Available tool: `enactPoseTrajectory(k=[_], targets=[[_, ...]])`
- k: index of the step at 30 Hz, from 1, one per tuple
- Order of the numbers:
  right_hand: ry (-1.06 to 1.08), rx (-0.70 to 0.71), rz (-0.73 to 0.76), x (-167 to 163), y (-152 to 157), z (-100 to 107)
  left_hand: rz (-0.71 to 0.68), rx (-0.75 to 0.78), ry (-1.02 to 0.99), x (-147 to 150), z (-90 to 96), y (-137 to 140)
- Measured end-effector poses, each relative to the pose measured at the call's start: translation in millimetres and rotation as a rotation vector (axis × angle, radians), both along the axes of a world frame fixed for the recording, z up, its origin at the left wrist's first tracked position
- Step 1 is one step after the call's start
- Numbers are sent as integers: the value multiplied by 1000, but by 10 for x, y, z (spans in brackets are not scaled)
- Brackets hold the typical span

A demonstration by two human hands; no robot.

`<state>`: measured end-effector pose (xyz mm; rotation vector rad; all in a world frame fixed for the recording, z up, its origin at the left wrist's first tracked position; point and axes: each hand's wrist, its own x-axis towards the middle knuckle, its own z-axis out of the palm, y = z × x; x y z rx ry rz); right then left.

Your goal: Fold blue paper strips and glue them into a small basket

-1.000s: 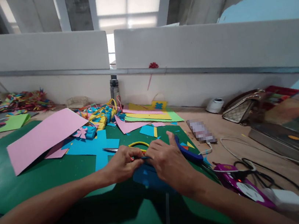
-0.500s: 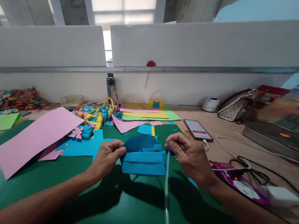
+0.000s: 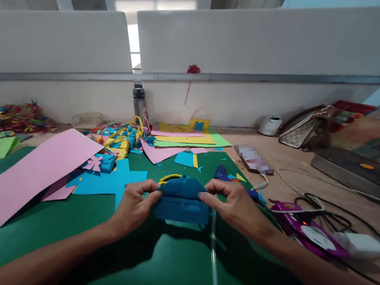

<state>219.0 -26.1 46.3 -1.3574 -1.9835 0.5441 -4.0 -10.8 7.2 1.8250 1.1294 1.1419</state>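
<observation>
A small folded blue paper bag point(image 3: 182, 205) hangs above the green mat, its top flap pressed down. My left hand point(image 3: 135, 204) pinches the flap's left end between thumb and fingers. At the right end of the flap, my right hand point(image 3: 231, 198) grips it the same way. A yellow strip point(image 3: 171, 178) curves up behind the bag. Just beyond my right hand lies a dark blue glue gun point(image 3: 220, 173), partly hidden. A clear glue stick point(image 3: 213, 257) extends below the right hand toward me.
Pink sheet point(image 3: 44, 172) and blue cut paper point(image 3: 111, 184) lie left on the green mat point(image 3: 133, 268). Behind are several finished paper bags point(image 3: 124, 140) and stacked coloured sheets point(image 3: 185, 138). Phone point(image 3: 254, 159), purple power strip point(image 3: 308, 229) and cables occupy the right.
My right hand has moved left onto the bag's flap, which is now folded lower. The glue gun behind that hand has come into view, and the yellow strip now shows.
</observation>
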Motion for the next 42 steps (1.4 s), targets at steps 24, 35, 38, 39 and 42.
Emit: enactPoseTrajectory(k=[24,35,38,39,42], targets=[[-235,422,44,-15,-55,-91,-174,257,263,-33,47,-44],[-234,503,42,-23,-97,-103,-84,154,131,-30,4,-50],[-209,495,40,-34,-114,-117,-63,70,44,-32,30,-54],[-201,485,38,-38,-121,-121,-69,50,17,-33,31,-55],[-173,440,36,-43,-135,-136,-92,9,-18,-43,-1,-54]])
